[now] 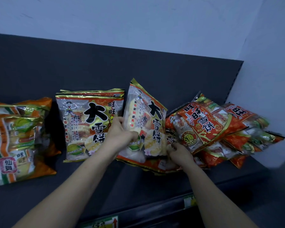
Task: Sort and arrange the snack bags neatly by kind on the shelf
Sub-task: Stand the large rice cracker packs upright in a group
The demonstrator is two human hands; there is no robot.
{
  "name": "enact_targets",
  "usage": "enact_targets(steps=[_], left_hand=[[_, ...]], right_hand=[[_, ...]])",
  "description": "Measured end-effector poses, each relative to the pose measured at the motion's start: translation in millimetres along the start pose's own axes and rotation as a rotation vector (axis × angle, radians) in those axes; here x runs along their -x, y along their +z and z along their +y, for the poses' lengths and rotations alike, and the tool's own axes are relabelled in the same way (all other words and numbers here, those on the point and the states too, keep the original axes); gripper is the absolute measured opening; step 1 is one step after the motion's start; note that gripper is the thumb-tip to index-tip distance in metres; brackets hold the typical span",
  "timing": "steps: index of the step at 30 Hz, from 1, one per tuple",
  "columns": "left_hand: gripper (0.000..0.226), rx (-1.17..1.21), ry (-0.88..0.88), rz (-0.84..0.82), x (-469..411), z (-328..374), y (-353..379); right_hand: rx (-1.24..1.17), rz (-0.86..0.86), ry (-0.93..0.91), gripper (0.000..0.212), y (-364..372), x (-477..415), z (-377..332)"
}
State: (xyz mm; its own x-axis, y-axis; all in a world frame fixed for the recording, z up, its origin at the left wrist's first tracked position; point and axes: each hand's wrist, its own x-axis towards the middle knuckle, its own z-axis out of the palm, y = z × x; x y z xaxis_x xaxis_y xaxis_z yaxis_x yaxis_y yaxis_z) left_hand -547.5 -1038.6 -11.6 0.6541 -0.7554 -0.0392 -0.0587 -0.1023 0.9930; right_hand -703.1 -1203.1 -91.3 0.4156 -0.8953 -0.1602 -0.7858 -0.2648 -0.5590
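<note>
A dark grey, matte shelf [138, 186] with an upright back panel [105, 66] of the same colour carries three groups of crinkly plastic snack bags.

Toward the shelf's left edge lie glossy orange-and-green foil bags [20, 137], puffed and overlapping. At the middle of the shelf, a neat stack of flat rectangular bags with clear fronts, gold foil borders and large black characters [89, 122] leans against the back panel.

Just right of that stack, one more clear gold-bordered bag of the same kind [146, 122] stands tilted, its top corner toward the back panel and round pale crackers showing through the film. The left hand [120, 135] grips this bag at its left edge, thumb on the front and fingers curled behind it. The bag's lower end rests on other flattened bags lying on the shelf.

The right hand [179, 153] sits at the tilted bag's lower right corner with its fingers bent into the packaging. Whether they pinch that bag or one under it cannot be told.

Toward the shelf's right edge, a loose heap of smaller shiny red-orange bags with gold trim [220, 129] lies fanned at slanted angles. A pale label strip [190, 200] sits on the shelf's front edge.
</note>
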Motion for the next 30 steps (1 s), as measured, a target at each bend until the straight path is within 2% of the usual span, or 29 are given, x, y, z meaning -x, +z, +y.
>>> enact_targets(steps=[4,7,12,18,20,24,26,28,30], left_hand=[[0.069,-0.056,0.077,-0.009,6.2,6.8,-3.8],[0.064,-0.048,0.086,-0.015,8.8,8.3,-7.6],[0.063,-0.106,0.083,-0.002,12.6,12.1,-18.9],[0.058,-0.112,0.050,0.001,21.9,2.9,-30.3],[0.057,-0.095,0.038,-0.013,27.8,-2.3,-35.3],[0.057,-0.094,0.059,-0.017,39.7,-15.0,-46.5],[0.059,-0.082,0.077,-0.007,44.0,-19.6,-50.3],[0.062,-0.049,0.095,-0.017,47.5,-23.3,-55.9],[0.068,-0.025,0.110,-0.039,51.7,-27.0,-65.0]], right_hand=[[0.325,0.001,-0.082,0.039,0.2,8.6,0.5],[0.442,0.057,-0.155,0.037,2.9,13.3,1.5],[0.460,0.105,-0.217,0.042,4.5,16.9,-6.2],[0.320,0.044,-0.241,0.025,9.0,17.9,-6.9],[0.272,0.100,-0.208,0.036,13.1,19.9,-5.3],[0.250,-0.037,0.005,0.100,7.7,22.3,-1.5],[0.257,-0.077,0.061,0.125,5.2,24.2,-1.5],[0.320,-0.067,0.101,0.132,7.7,26.5,-5.0],[0.273,-0.053,0.132,0.126,14.9,25.7,-8.1]])
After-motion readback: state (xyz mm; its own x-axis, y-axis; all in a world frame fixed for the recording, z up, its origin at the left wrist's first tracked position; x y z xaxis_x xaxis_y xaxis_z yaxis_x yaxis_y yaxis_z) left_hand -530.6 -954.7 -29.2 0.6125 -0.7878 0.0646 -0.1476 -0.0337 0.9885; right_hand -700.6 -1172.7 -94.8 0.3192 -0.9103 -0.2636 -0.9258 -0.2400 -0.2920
